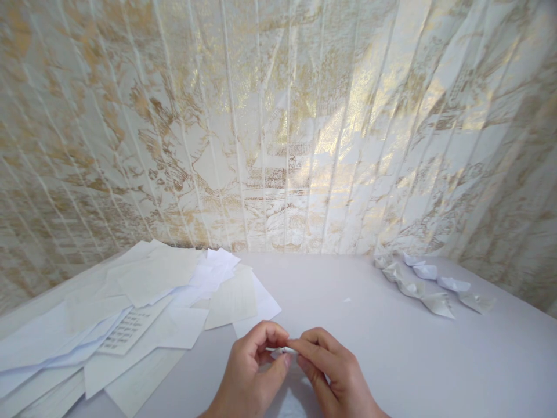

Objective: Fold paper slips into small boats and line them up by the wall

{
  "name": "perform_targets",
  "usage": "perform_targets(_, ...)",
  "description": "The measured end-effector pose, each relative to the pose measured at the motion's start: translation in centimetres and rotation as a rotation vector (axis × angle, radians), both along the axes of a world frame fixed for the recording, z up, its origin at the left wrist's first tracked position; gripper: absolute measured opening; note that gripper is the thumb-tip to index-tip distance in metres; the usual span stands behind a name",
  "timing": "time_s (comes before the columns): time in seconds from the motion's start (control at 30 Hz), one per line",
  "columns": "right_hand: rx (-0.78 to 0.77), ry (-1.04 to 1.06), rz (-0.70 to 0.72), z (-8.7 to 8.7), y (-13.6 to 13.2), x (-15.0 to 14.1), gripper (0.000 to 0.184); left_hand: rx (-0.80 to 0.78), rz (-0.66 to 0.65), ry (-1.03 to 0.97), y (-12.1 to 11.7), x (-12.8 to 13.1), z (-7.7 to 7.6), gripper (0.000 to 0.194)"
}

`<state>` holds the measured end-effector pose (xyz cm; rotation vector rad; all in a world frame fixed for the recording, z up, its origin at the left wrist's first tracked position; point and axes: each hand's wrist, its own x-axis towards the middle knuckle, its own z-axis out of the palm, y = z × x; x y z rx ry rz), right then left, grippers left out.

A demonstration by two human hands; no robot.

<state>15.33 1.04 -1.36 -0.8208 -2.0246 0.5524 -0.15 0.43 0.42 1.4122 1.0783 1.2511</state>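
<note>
Between my two hands, low in the middle of the head view, is a small folded piece of white paper [284, 350]. My left hand [256, 366] pinches its left side between thumb and fingers. On the other side, my right hand [331, 367] grips it with the index finger on top and the thumb below. Most of the paper is covered by the fingers, so its full shape cannot be made out. Both hands are held just above the white table [418, 360].
Loose paper sheets [152, 273] lie overlapping across the left side, one bearing printed text [126, 332]. At the back right stand several folded paper boats [439, 303] in two rows. A tiny paper scrap [347, 300] lies mid-table. Behind hangs a gold-patterned curtain [278, 128].
</note>
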Motion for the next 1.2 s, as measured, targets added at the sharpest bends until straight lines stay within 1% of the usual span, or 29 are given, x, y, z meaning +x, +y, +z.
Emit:
perform_targets(0.07,-0.048,0.026,0.000,0.2,-0.1,0.0,0.027,0.030,0.010,0.048,0.0,0.0,0.2,0.006)
perform_targets(0.17,-0.144,0.080,-0.001,0.7,-0.1,-0.1,0.023,0.094,-0.013,0.131,-0.1,-0.1,0.3,0.009)
perform_targets(0.33,-0.282,0.145,-0.018,1.1,-0.2,-0.4,0.017,0.193,-0.064,0.229,-0.1,-0.2,-0.2,0.013)
perform_targets(0.43,-0.307,0.153,-0.050,0.9,-0.3,-0.6,0.015,0.330,-0.129,0.303,0.1,-0.3,-0.8,0.013)
perform_targets(0.5,-0.308,0.160,-0.059,0.8,-0.4,-0.7,0.013,0.440,-0.163,0.360,0.2,-0.4,-1.3,0.017)
perform_targets(0.57,-0.307,0.168,-0.057,0.6,-0.4,-0.8,0.010,0.535,-0.154,0.406,0.3,-0.4,-1.8,0.021)
perform_targets(0.63,-0.315,0.176,-0.052,0.5,-0.4,-0.9,0.008,0.595,-0.118,0.427,0.3,-0.4,-2.3,0.026)
perform_targets(0.73,-0.358,0.186,-0.061,0.4,-0.3,-1.0,0.008,0.635,-0.062,0.427,0.2,-0.2,-2.9,0.033)
perform_targets(0.83,-0.387,0.182,-0.078,0.3,-0.2,-1.0,0.010,0.661,-0.041,0.424,0.1,-0.1,-3.2,0.040)
perform_targets(1.07,-0.381,0.211,-0.060,-0.1,-0.2,-1.0,0.006,0.658,-0.018,0.438,0.1,-0.2,-2.7,0.042)
perform_targets(1.2,-0.355,0.235,-0.050,0.0,-0.3,-1.0,0.007,0.663,-0.011,0.425,0.1,-0.1,-2.4,0.045)
